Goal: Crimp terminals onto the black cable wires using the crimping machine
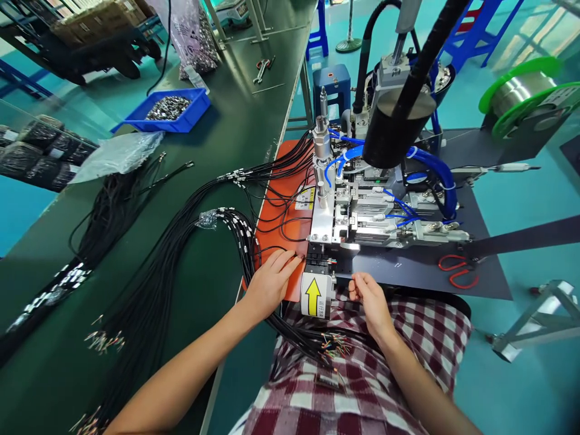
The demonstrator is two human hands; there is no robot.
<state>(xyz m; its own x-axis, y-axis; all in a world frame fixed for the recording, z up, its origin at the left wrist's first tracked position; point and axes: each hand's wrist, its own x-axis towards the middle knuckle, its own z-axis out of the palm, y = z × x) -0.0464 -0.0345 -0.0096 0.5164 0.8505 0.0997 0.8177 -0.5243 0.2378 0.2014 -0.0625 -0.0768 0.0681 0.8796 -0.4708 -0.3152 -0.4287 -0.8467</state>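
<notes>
My left hand (270, 282) rests on the orange mat (281, 208), its fingers pinched on a black cable (312, 260) whose end reaches into the front of the metal machine (362, 211). My right hand (368, 297) hovers at the machine's front edge with its fingers curled together; what they pinch, if anything, is too small to make out. A white block with a yellow arrow (313, 294) sits between the two hands. A bundle of black cables with coloured wire ends (317, 344) lies across my lap.
Long bundles of black cables (181, 241) sprawl over the green bench (226, 133). A blue bin of metal parts (167, 112) and a plastic bag (118, 154) sit farther back. Red scissors (457, 270) lie on the dark plate to the right. A green wire spool (525, 90) stands at the far right.
</notes>
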